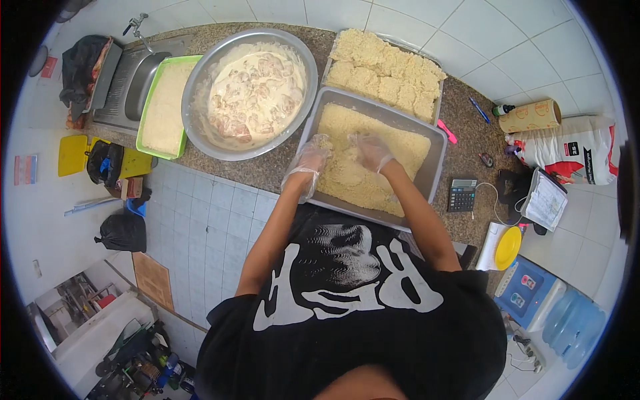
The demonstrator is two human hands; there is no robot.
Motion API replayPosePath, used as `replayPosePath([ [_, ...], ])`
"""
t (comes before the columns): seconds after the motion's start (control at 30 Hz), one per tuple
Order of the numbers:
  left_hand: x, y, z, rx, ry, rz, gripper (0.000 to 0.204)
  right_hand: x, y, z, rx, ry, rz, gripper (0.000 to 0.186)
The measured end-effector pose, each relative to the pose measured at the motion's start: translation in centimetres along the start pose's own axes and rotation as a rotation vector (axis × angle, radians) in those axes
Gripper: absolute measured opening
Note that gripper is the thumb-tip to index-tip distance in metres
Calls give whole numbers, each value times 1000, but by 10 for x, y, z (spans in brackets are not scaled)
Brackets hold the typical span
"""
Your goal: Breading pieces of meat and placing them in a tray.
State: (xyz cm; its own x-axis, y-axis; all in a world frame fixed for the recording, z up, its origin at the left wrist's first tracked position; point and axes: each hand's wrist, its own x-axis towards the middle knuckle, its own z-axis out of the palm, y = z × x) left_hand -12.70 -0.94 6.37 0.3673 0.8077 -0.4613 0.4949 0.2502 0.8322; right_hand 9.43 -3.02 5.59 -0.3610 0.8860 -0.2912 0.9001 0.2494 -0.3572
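A grey rectangular tray (437, 150) of pale yellow breadcrumbs (363, 190) stands before me on the counter. Both my hands wear clear plastic gloves and work in the crumbs. My left hand (311, 159) is at the tray's left side, its fingers curled and coated with crumbs; what they hold, if anything, I cannot make out. My right hand (373, 151) reaches into the middle, fingertips partly buried. Between the hands the crumbs are heaped. Left of the tray, a big metal bowl (193, 127) holds raw meat pieces (257, 90) in creamy batter. Behind, a tray of breaded pieces (387, 73) lies full.
A green-rimmed tray (141, 133) of pale powder sits by the sink (139, 87). To the right on the speckled counter (467, 100) are a pink-handled tool (447, 132), a blue pen (479, 111), a calculator (461, 195), a paper roll (530, 117) and a yellow lid (508, 249).
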Motion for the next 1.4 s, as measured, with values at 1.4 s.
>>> replayPosePath([
  [1.4,54,-6,61,1240,-162,176,60,-35,42,-61,170,445,348,33],
])
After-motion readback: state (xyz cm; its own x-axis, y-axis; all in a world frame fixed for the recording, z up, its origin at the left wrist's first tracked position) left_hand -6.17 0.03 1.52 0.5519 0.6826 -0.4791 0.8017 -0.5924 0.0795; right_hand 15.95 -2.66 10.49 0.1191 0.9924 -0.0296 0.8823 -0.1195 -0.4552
